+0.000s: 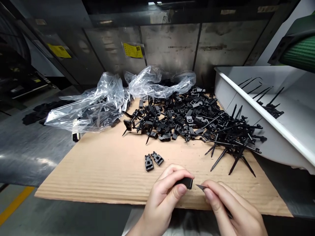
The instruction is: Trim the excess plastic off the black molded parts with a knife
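My left hand (163, 198) is closed around a small black plastic clip part (187, 183), gripped between thumb and fingers above the front of the cardboard. Just to its right, my right hand (228, 206) pinches a craft knife (200, 187). Its pointed blade aims left at the part, with a small gap between them. Most of the knife's handle is hidden in the palm. Beyond my left hand lie two black clip parts, one upright (149, 163) and one slanted (157, 158), side by side on the cardboard.
A heap of black plastic parts (169, 123) covers the back of the cardboard sheet (103, 167), with long thin pieces (236, 144) sticking out at right. Clear plastic bags (98, 105) lie behind. A grey bin (270, 123) stands at right, black parts inside. Metal panels (169, 46) rise behind.
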Motion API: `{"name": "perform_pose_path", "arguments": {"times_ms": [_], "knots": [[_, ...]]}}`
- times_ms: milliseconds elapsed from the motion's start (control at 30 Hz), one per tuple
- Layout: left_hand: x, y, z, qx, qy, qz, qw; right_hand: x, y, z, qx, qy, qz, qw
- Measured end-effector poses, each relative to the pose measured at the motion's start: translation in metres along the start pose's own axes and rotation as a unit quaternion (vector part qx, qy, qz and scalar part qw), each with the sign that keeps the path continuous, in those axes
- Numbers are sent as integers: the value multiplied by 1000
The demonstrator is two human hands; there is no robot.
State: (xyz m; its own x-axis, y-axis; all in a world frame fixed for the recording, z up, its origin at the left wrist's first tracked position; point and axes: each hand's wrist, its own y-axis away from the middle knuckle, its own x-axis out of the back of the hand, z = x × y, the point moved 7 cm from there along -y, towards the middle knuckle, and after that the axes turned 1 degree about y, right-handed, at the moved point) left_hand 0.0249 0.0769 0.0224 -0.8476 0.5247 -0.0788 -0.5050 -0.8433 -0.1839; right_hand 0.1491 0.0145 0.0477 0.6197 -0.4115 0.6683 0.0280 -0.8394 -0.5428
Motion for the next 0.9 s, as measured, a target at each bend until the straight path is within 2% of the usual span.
{"name": "perform_pose_path", "arguments": {"times_ms": [233, 500, 733, 900], "knots": [[1, -1, -1, 8, -12, -10, 1000, -7, -9, -1, 25, -13, -18, 999], [0, 0, 1, -3, -33, -15, 999, -8, -15, 2, -24, -54, -47, 997], [1, -1, 2, -14, -62, -1, 998, -7, -10, -5, -24, -66, -62, 996], [2, -1, 2, -21, -62, 3, 998, -5, -10, 1, -45, -85, -57, 994]]}}
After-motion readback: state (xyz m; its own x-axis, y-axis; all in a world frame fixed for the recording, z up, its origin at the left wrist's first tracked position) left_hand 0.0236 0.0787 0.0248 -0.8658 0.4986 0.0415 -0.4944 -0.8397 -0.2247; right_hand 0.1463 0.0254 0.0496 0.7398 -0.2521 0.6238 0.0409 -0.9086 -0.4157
